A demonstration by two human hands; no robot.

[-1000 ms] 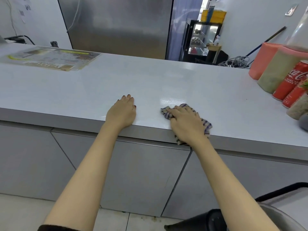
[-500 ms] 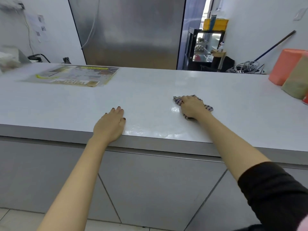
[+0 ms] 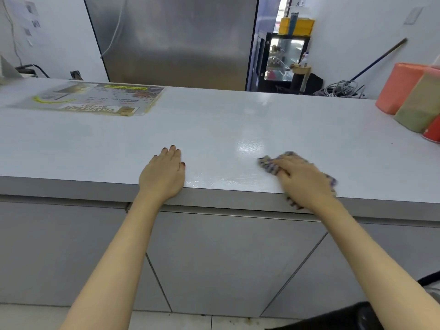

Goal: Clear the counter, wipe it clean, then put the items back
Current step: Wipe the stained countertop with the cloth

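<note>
Both forearms are bare, without sleeves, and the hands [image 3: 164,173] carry dark red nail polish.

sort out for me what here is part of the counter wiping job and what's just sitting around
Part of the job:
- counter
- checked cloth under the right hand
- left hand, flat near the counter edge
- orange container, tan container and red can, set aside at the right

Just lying about:
- laminated menu sheet
- steel fridge
- cable tangle

Checked cloth [image 3: 269,164] on smooth, wet-glossy counter [image 3: 214,129]; brushed-metal fridge [image 3: 176,39].
</note>
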